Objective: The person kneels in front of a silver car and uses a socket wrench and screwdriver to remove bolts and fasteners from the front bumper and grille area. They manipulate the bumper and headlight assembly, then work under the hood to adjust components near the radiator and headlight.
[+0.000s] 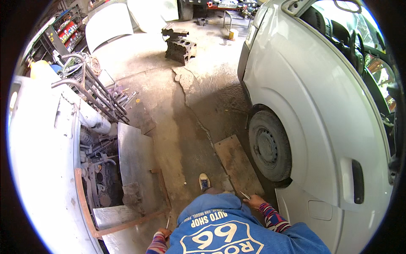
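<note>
"Anything in the hands?"

"Both. The right hand (254, 202) has its fingers closed round a slim tool (244, 194); the far end sticks out ahead and to the left."

"And the left hand (164, 232)?"

"Closed too, as far as I can see, on a thin rod (168, 222). That one runs nearly straight ahead from the fingers, leaning slightly right. I can't tell what kind of tool either one is."

"Which hand is nearer the engine bay (99, 178)?"

"The left. The bay lies ahead and to the left of it, beyond the rust-brown frame (88, 205). The rod doesn't line up with it."

"And over on the right?"

"The white van (330, 122), its wheel (269, 146) ahead of the right hand. The flat board (239, 165) is on the floor ahead, well below the slim tool, I'd judge; the two look apart."
</note>
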`<state>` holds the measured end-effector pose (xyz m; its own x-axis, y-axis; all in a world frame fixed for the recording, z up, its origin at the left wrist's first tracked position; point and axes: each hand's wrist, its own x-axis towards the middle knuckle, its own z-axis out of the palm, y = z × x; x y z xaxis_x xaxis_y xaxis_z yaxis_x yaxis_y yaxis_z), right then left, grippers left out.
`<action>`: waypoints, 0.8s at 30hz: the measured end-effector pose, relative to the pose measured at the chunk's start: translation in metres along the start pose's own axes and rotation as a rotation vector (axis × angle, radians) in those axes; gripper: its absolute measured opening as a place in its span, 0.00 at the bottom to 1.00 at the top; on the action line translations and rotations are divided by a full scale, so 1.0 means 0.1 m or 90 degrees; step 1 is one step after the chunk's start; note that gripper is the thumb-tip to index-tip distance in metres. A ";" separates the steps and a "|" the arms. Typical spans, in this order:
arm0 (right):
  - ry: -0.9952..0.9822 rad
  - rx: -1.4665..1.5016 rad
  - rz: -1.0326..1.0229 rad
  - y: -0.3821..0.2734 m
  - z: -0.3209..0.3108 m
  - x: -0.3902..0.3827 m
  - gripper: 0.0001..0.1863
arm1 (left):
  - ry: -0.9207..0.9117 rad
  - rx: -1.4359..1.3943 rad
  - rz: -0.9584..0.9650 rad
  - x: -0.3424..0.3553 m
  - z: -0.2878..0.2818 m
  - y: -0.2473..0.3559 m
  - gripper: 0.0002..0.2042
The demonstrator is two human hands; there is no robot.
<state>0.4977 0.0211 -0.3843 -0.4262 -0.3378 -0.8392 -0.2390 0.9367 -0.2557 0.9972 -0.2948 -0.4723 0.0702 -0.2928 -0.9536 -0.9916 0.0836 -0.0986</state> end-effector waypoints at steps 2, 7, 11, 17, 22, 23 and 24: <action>-0.042 0.048 0.047 -0.17 -0.20 0.25 0.35 | 0.039 -0.081 -0.047 0.03 -0.06 -0.19 0.25; -0.038 0.097 -0.002 -0.88 -0.82 1.11 0.40 | 0.268 0.199 0.161 0.50 -0.57 0.25 0.15; 0.094 0.236 0.006 -1.51 -1.31 1.87 0.35 | 0.230 0.204 0.214 1.24 -1.66 0.86 0.14; 0.152 0.411 0.177 -2.18 -1.76 2.38 0.34 | 0.257 0.428 0.402 2.17 -4.16 2.15 0.13; 0.099 0.443 0.343 -2.60 -1.52 2.34 0.33 | 0.185 -0.235 0.257 2.06 -6.53 3.22 0.15; 0.055 0.503 0.399 -2.70 -1.43 2.29 0.33 | 0.175 -0.289 0.218 2.00 -7.01 3.52 0.15; 0.048 0.530 0.397 -2.82 -1.36 2.24 0.33 | 0.169 -0.342 0.176 1.95 -7.47 3.86 0.16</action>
<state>0.3509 -0.3309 -0.4345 -0.3279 0.2497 -0.9111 0.7076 0.7039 -0.0617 0.5467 -1.0311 -0.4834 -0.1565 -0.5597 -0.8138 -0.8900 -0.2774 0.3619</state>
